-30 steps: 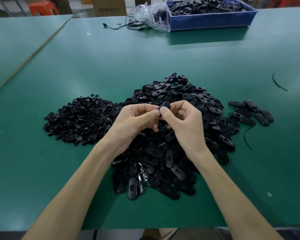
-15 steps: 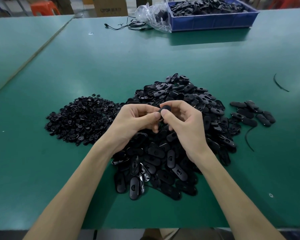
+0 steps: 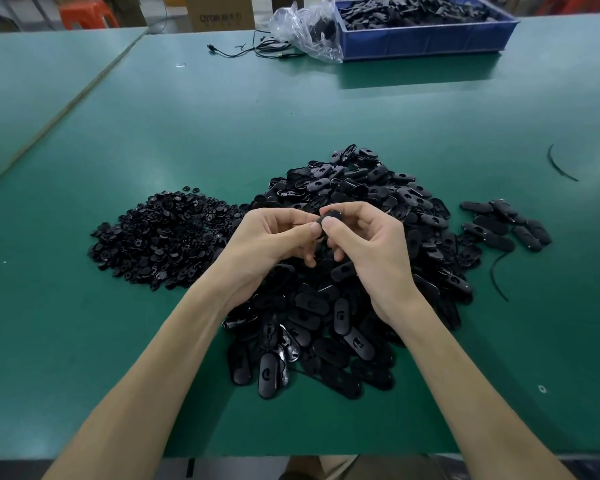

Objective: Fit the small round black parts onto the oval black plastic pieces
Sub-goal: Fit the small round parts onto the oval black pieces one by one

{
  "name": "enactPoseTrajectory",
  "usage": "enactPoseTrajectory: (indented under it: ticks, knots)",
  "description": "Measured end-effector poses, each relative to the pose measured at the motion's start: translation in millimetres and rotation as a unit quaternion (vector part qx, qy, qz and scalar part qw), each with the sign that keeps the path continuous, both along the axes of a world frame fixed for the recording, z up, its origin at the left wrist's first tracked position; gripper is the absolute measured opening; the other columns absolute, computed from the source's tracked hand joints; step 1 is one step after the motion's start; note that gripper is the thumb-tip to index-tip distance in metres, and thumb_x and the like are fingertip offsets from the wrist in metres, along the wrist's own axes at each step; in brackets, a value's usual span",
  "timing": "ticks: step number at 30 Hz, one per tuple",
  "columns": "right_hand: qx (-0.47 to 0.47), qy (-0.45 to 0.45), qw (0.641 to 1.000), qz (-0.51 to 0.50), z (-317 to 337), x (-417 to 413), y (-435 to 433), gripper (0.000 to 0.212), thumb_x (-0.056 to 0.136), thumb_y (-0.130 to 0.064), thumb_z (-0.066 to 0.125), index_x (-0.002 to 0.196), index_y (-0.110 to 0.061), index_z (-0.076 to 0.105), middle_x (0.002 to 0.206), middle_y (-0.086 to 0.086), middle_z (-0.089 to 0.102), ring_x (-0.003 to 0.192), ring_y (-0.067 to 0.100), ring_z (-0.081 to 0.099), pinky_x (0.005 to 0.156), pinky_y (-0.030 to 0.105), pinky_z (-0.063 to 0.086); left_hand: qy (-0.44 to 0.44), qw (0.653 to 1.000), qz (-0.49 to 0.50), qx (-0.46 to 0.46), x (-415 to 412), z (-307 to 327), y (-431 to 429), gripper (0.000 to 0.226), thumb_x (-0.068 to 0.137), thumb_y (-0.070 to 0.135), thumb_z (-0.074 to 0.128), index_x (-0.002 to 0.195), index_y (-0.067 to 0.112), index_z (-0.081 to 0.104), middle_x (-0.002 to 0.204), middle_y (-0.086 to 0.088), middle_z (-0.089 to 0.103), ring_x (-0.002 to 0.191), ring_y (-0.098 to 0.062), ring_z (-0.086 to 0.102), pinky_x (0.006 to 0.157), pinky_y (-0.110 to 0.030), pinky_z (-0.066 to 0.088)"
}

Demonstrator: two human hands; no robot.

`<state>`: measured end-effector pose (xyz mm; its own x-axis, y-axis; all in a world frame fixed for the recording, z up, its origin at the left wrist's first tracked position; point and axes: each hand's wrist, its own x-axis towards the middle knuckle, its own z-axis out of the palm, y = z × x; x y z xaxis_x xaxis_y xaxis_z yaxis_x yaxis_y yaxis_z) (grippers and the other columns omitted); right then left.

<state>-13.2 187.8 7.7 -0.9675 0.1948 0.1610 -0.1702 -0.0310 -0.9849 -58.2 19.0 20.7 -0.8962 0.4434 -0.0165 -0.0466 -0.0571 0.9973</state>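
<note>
Both hands meet above the middle of the green table (image 3: 430,116), and between them they hold one oval piece (image 3: 327,219). The left hand (image 3: 274,240) pinches it from the left with thumb and curled fingers. The right hand (image 3: 371,244) pinches it from the right, its thumb pressed on the near face. Neither hand is free or slack.

Only a rounded end of the piece shows above the thumbs, so its long axis cannot be read for sure; it seems to run down and away into the curled fingers. Whether a round part already sits in it is hidden by the thumbs. I judge this to be the pressing step, with the thumbs set opposite each other across the piece.

The held piece hangs just above the heap of oval pieces (image 3: 347,306), not touching it. The heap of small round parts (image 3: 163,233) lies to the left, just beside the left hand, so that hand is the nearer one for fetching a new round part. A small group of oval pieces (image 3: 506,226) lies apart on the right, nearer the right hand; if that is the finished lot, the right hand has the shorter way to it.

At the far edge stand a blue bin (image 3: 426,46) of black parts, a clear plastic bag (image 3: 305,32) and a thin cable (image 3: 257,51).
</note>
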Motion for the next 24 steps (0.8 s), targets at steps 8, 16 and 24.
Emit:
enactPoseTrajectory:
  ticks: [8, 16, 24]
  knots:
    - [0.02, -0.002, 1.0, -0.009, -0.2, -0.6, -1.8, 0.009, 0.096, -0.01, 0.073, 0.101, -0.016, 0.076, 0.081, -0.004, 0.075, 0.062, 0.002, 0.063, 0.06, 0.019, 0.052, -0.008, 1.0, 0.013, -0.002, 0.0, -2.8, 1.8, 0.016, 0.097, 0.003, 0.066, 0.104, -0.01, 0.071, 0.068, -0.01, 0.062, 0.061, -0.021, 0.056, 0.065, -0.032, 0.055]
    - [0.044, 0.0, 0.999, -0.011, -0.1, -1.5, -1.8, 0.01, 0.094, -0.012, 0.074, 0.102, -0.019, 0.073, 0.088, -0.002, 0.076, 0.076, 0.009, 0.069, 0.063, 0.022, 0.052, -0.006, 1.0, 0.022, -0.007, -0.9, -1.8, 1.9, 0.015, 0.097, 0.003, 0.066, 0.104, -0.009, 0.071, 0.067, -0.011, 0.059, 0.061, -0.021, 0.055, 0.064, -0.032, 0.054]
    - [0.053, 0.07, 0.996, -0.009, 4.1, -1.2, 0.9, 0.019, 0.101, -0.009, 0.066, 0.112, -0.021, 0.076, 0.086, -0.012, 0.071, 0.078, 0.009, 0.066, 0.068, 0.022, 0.052, -0.032, 0.994, -0.048, 0.095, -2.3, -2.2, -1.9, 0.024, 0.098, 0.014, 0.064, 0.116, 0.005, 0.076, 0.085, -0.007, 0.073, 0.075, -0.016, 0.066, 0.079, -0.027, 0.057]
